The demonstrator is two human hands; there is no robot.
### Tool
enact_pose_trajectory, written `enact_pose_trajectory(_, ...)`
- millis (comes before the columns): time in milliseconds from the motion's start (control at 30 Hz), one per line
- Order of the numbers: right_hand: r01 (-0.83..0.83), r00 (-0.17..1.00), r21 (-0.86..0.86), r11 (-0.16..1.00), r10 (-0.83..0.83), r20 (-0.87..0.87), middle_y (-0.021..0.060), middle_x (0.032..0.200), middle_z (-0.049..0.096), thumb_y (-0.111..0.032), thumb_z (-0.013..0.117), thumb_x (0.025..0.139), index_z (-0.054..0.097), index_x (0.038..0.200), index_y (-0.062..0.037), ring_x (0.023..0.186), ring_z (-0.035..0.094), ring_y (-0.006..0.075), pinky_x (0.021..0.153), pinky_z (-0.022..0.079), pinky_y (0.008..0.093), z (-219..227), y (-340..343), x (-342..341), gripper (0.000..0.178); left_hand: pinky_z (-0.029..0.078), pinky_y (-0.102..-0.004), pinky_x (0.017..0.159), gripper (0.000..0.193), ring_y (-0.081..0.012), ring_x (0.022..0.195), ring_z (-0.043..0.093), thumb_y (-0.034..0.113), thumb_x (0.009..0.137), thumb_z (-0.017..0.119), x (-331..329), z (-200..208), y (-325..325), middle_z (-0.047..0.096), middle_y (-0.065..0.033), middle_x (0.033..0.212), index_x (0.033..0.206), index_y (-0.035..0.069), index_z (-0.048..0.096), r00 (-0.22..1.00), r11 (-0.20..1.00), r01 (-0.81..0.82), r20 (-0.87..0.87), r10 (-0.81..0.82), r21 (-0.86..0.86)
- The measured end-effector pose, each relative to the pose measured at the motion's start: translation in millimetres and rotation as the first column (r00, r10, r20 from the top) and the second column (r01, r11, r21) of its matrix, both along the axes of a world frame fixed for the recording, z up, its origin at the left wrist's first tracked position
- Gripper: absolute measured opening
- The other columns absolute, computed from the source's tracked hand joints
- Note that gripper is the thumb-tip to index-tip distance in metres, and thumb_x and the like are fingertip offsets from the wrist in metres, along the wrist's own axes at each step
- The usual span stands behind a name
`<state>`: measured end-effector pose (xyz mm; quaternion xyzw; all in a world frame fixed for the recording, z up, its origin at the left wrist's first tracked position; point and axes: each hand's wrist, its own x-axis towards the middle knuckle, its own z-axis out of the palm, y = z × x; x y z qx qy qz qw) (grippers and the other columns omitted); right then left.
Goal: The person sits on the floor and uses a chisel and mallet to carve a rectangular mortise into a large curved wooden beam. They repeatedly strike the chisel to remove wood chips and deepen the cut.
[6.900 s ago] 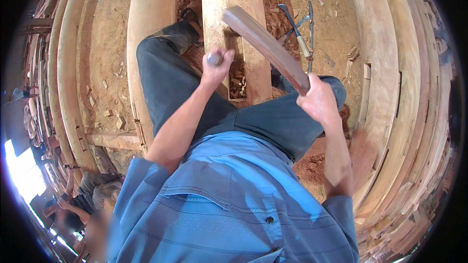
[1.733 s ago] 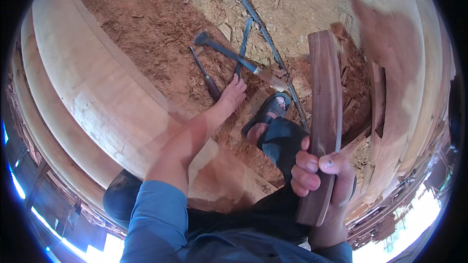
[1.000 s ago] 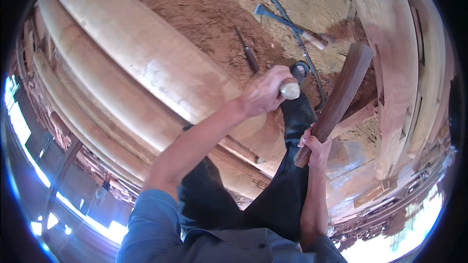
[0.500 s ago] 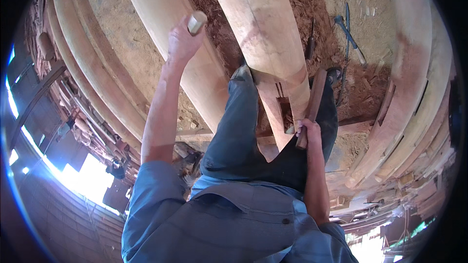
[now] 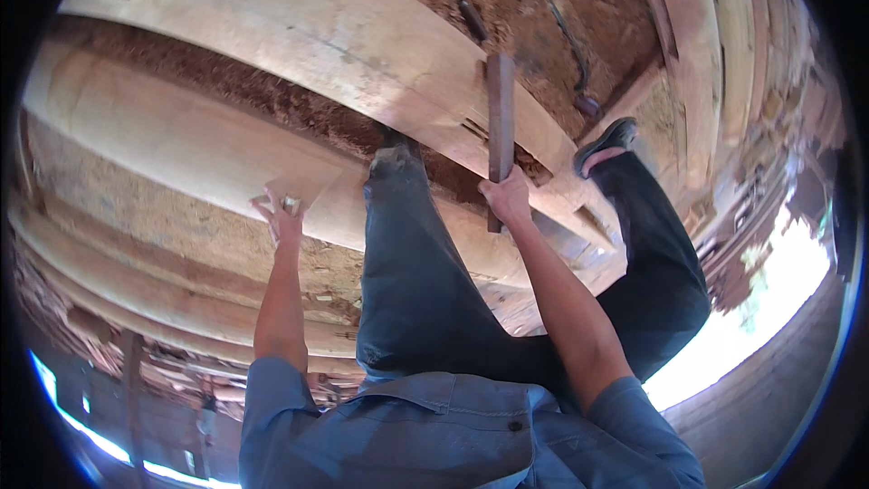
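Right hand fingers grip dark wood strip; left hand fingers clutch a small tool handle

The slat is dark reddish brown. The planks are pale tan with pinkish streaks. Between them the sawdust is rust-brown. The shirt is light blue denim, the trousers dark grey-blue. The sandal is black. The small handle is pale cream.

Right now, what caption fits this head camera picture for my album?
Right hand holds a dark wood strip upright against a pale timber beam; left hand grips a small tool handle.
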<state>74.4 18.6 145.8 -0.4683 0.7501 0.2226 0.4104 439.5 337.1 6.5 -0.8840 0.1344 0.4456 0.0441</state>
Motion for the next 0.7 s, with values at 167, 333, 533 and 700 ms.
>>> enact_pose_trajectory(167,0.123,0.992,0.017,0.992,-0.122,-0.022,0.0368,0.108,0.063,-0.027,0.073,0.076,0.045,0.119,0.0075,0.104,0.064,0.0503,0.091,0.051,0.0508,-18,23,1,0.061,0.035,-0.0385,0.118,0.127,-0.0473,0.152,0.006,0.011,0.076,0.087,-7,7,-10,-0.025,-0.0336,0.159,0.162,0.028,-0.004,0.999,0.999,0.033,0.029,-0.034,0.03)
enact_pose_trajectory(333,0.19,0.982,-0.024,0.982,-0.19,0.012,0.0364,0.104,0.063,-0.023,0.074,0.079,0.04,0.111,0.0044,0.102,0.063,0.0512,0.089,0.05,0.0517,-39,36,7,0.054,0.032,-0.0416,0.119,0.124,-0.0513,0.151,0.002,0.012,0.079,0.086,-5,5,0,-0.024,-0.0346,0.159,0.162,0.027,-0.006,0.992,0.992,0.109,0.064,-0.105,-0.061)
enact_pose_trajectory(533,0.314,0.949,-0.092,0.945,-0.31,0.06,0.0325,0.101,0.064,-0.023,0.076,0.078,0.043,0.115,0.0041,0.099,0.065,0.0481,0.086,0.052,0.0492,-72,56,2,0.057,0.036,-0.0409,0.119,0.114,-0.0488,0.151,0.012,0.016,0.083,0.082,-2,-5,17,-0.024,-0.0318,0.159,0.163,0.023,0.001,0.999,0.989,0.036,0.007,-0.035,-0.143)
enact_pose_trajectory(700,0.363,0.927,-0.152,0.919,-0.339,0.164,0.032,0.102,0.065,-0.023,0.077,0.079,0.043,0.121,0.0032,0.1,0.065,0.0476,0.087,0.052,0.0495,-96,76,-3,0.06,0.038,-0.043,0.115,0.095,-0.0456,0.148,0.018,0.024,0.093,0.072,15,-28,43,-0.018,-0.0294,0.156,0.161,0.02,0.005,0.987,0.988,0.153,0.056,-0.151,-0.033)
